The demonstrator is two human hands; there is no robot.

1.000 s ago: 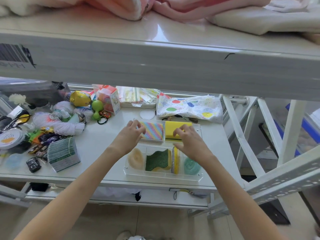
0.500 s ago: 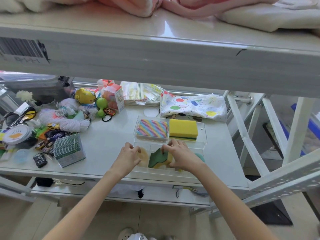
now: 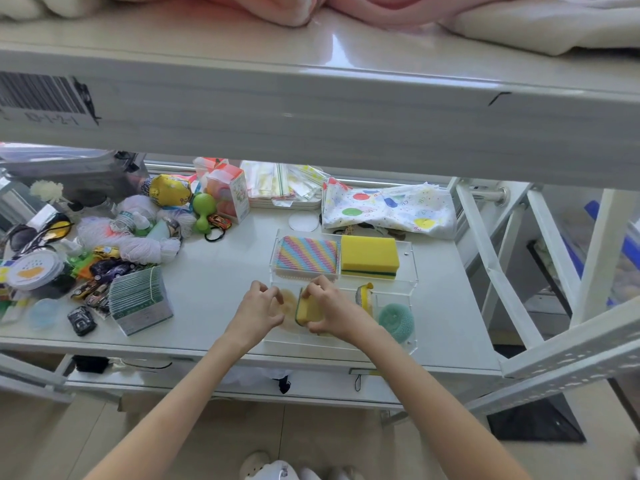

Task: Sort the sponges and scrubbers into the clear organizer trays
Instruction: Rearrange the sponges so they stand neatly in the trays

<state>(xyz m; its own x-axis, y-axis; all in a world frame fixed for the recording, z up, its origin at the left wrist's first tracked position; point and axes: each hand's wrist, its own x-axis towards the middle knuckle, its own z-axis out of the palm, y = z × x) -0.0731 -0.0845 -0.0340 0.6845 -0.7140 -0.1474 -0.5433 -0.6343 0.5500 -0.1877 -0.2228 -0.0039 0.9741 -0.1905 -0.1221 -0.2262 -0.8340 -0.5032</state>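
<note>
A person's right hand (image 3: pixel 332 308) pinches a yellow sponge with a green edge (image 3: pixel 305 310) over the near clear tray (image 3: pixel 398 342) on a white table (image 3: pixel 221 289), the sponge tipped up on its side with its long axis running roughly toward and away from the camera and its green face turned left. The left hand (image 3: pixel 258 310) is curled just beside it, fingertips drawn together, though whether it grips anything cannot be told. A pale round scrubber (image 3: pixel 289 299) lies between and beneath the two hands, mostly hidden by them.

To the right in the same tray, a thin yellow sponge (image 3: pixel 365 297) stands on edge (partly behind the right wrist), and a teal mesh scrubber (image 3: pixel 396 322) fills the rightmost compartment. In the far tray (image 3: pixel 410 268), a rainbow-striped pad (image 3: pixel 308 254) lies flat on the left and a thick yellow sponge (image 3: pixel 369 256) lies flat on the right, both with long axes running left to right.

Clutter covers the table's left side: a stack of green packets (image 3: pixel 142 303), toy cars (image 3: pixel 100 282), white yarn (image 3: pixel 138 237) and a round tub (image 3: pixel 33 270). A spotted cloth (image 3: pixel 388 207) lies behind the trays. A broad white shelf (image 3: pixel 311 126) crosses the upper frame, cutting off the back of the table, with pink bedding (image 3: pixel 277 8) on top.
</note>
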